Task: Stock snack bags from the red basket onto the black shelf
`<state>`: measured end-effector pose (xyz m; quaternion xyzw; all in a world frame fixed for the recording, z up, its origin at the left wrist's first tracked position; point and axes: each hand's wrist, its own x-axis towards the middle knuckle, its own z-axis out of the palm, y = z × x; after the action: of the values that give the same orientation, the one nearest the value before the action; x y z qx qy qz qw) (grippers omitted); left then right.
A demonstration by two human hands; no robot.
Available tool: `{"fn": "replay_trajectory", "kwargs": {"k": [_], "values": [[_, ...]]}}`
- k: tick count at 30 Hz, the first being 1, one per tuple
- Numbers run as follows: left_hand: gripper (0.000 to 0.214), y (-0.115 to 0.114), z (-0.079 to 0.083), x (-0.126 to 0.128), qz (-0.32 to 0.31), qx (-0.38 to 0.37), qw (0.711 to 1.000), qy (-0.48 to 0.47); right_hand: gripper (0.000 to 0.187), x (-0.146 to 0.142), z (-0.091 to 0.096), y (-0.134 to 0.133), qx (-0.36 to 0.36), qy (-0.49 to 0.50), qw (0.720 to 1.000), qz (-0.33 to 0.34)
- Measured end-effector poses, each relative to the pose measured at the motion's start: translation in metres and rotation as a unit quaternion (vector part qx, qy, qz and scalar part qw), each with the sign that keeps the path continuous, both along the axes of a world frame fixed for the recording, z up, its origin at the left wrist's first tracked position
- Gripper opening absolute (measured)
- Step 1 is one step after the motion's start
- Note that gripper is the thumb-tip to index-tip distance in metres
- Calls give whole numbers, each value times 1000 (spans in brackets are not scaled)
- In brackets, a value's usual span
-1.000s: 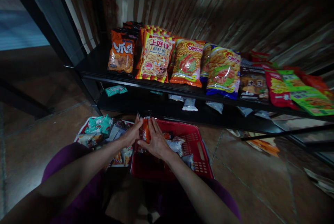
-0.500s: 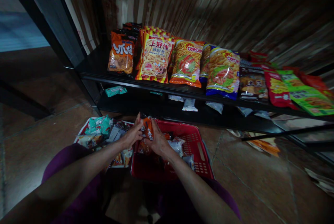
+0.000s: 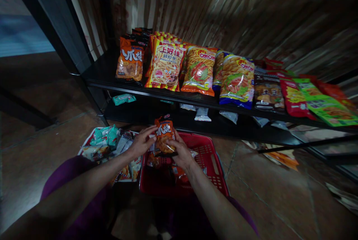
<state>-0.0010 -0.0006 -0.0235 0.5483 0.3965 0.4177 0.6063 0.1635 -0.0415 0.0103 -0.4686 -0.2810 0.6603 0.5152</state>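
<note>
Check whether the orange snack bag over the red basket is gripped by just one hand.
No, the left hand and the right hand both grip the orange snack bag, one at each side, above the red basket.

- A small shop, by the stock.
- Snack bags (image 3: 200, 69) stand in facing rows along a black shelf (image 3: 117, 82).
- A red shopping basket (image 3: 208, 165) sits on the tiled floor (image 3: 265, 195).

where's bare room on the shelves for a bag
Top shelf is bare only at its left end, beside the orange bags; rightward it is packed. The lower shelf is bare between the teal packet and white packets.
</note>
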Motion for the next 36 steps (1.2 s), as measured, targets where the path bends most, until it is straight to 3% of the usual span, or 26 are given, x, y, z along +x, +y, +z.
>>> {"fn": "replay_trajectory", "kwargs": {"k": [3,8,12,17,21,27,32,36], "values": [[40,-4,5,1,-6,29,1000,-7,50,1,-2,1,-19,21,999,-16],[57,-11,8,3,27,3,998,-59,14,0,-5,3,-57,40,998,5],[72,-14,3,6,62,-89,992,-71,16,0,-4,5,-71,48,996,11],[43,-18,-1,9,-35,-246,957,-151,24,0,-2,8,-58,38,997,44],[40,-22,-1,9,-76,-315,925,-198,27,-2,-6,9,-74,44,995,47],[41,-22,-5,3,-52,-296,936,-186,26,-5,-8,6,-84,71,993,36],[45,-18,-11,2,-86,-216,955,-186,35,-8,-5,4,-69,89,994,-2],[53,-13,-11,2,-75,-162,973,-145,47,-8,-14,6,-67,78,994,-23]]}}
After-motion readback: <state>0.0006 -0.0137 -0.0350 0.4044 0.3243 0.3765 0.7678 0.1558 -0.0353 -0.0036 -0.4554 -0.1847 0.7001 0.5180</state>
